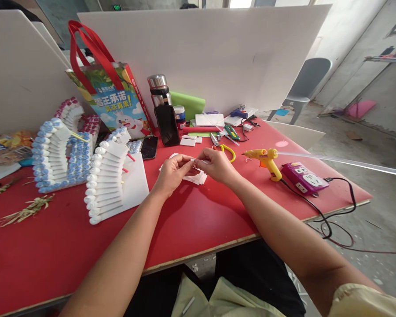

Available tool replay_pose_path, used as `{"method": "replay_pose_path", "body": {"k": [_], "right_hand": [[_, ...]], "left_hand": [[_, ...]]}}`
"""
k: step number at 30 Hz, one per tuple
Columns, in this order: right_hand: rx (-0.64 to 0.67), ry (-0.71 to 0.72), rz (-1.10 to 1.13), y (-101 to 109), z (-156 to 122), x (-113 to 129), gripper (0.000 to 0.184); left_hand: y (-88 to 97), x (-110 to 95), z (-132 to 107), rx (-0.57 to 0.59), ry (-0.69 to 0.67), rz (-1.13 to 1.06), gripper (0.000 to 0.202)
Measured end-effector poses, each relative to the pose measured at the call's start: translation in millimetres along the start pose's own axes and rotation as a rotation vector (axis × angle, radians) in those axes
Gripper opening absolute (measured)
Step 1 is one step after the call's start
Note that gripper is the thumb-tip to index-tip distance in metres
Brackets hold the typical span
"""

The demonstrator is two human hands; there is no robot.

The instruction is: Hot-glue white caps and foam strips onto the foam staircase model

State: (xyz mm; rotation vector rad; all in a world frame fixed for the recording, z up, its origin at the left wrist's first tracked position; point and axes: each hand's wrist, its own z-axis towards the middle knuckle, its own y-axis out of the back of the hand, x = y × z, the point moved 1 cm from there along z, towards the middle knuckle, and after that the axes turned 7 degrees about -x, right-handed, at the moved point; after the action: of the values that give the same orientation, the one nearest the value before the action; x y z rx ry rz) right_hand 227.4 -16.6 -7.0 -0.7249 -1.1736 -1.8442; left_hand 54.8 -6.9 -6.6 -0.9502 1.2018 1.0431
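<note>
My left hand (173, 173) and my right hand (220, 165) meet over the middle of the red table (198, 211). Fingertips and thumbs of both are pinched on a small white paper piece (203, 162), mostly covered by the fingers. Just beneath lies a small pile of thin white sheets (198, 178). Left of my hands, a fan-like row of white rolled pieces with rounded ends (107, 180) rests on a white board (137, 180). To the right, a yellow hot glue gun (265, 160) with a long clear glue stick (336, 160) stands on the table.
Yellow-handled pliers (229, 152) lie behind my right hand. A purple power strip (304, 177) trails black cable off the right edge. Behind are a propped phone (166, 125), a thermos (158, 83) and a gift bag (115, 101). Blue-and-white fan pieces (53, 154) stand left.
</note>
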Motion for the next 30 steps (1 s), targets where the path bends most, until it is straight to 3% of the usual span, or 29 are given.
{"method": "replay_pose_path", "body": {"k": [10,15,19,21,23,28,30], "right_hand": [[0.021,0.015,0.024,-0.9,-1.5,-0.4,0.015],[0.036,0.022,0.082,-2.0,-3.9,3.5,0.013],[-0.011,0.158,-0.135,-4.9,-7.1,11.0,0.006],[-0.007,0.156,-0.185,-4.9,-6.5,13.0,0.007],[0.066,0.006,-0.006,-1.8,-3.2,11.9,0.01],[0.295,-0.603,0.742,12.6,7.1,2.6,0.038],[0.397,-0.707,0.89,14.2,7.1,1.1,0.036]], "left_hand": [[-2.7,5.3,-1.2,0.031,0.009,-0.017,0.037],[-2.8,6.2,1.2,-0.006,-0.073,0.003,0.029],[-4.4,9.6,3.7,-0.08,-0.12,0.017,0.027],[-3.7,11.0,4.8,-0.08,-0.096,-0.003,0.028],[-0.9,11.1,5.8,-0.052,-0.054,-0.03,0.029],[9.7,6.7,7.5,-0.014,-0.033,-0.094,0.025],[11.3,4.9,7.1,0.004,-0.042,-0.082,0.023]]}}
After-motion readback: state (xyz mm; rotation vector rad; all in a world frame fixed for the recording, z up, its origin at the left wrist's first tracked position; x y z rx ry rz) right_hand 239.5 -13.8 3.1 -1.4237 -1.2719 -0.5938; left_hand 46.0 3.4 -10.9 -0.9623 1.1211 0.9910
